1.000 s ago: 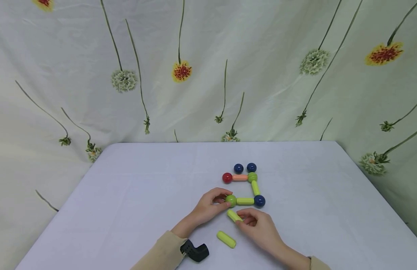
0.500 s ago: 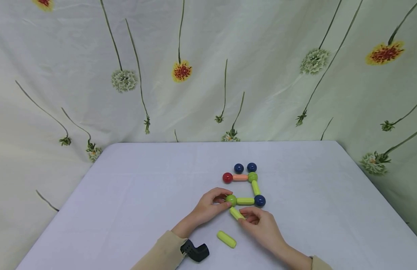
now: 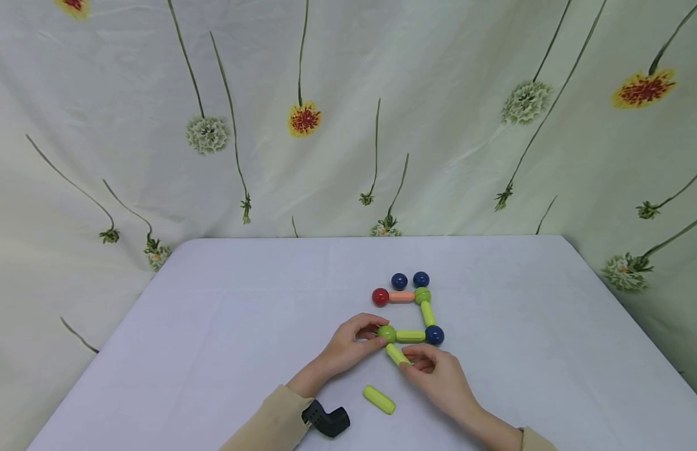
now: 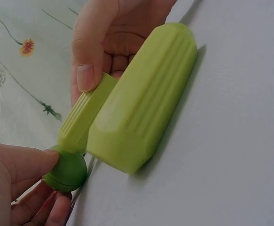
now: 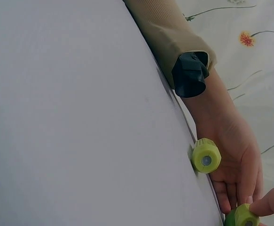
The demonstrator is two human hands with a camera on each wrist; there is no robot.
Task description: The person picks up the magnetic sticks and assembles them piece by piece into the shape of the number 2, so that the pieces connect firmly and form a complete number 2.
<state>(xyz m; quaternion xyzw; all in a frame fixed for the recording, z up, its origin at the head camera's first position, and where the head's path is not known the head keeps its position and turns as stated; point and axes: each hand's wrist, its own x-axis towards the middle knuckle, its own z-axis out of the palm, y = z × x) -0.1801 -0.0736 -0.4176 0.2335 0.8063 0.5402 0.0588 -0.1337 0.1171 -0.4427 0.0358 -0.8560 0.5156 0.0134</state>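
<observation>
My left hand (image 3: 351,344) pinches a green ball (image 3: 387,334) between thumb and fingers. From that ball a yellow-green magnetic rod (image 3: 410,336) runs right to a dark blue ball (image 3: 435,335). My right hand (image 3: 439,379) pinches another yellow-green rod (image 3: 397,354) by its near end. In the left wrist view this held rod (image 4: 82,115) has its far end right at the green ball (image 4: 68,172). A loose yellow-green rod (image 3: 378,399) lies on the table between my forearms, large in the left wrist view. In the right wrist view its end shows a round metal disc.
From the blue ball, a yellow-green rod (image 3: 427,314) leads back to a second green ball (image 3: 422,295). An orange rod (image 3: 402,297) joins that to a red ball (image 3: 380,297). Two dark blue balls (image 3: 399,281) sit behind. A black wrist mount (image 3: 328,421) sits at my left cuff.
My right hand has brought its yellow-green rod slightly up and to the right, closing the gap to the green ball. My left hand has kept its place.
</observation>
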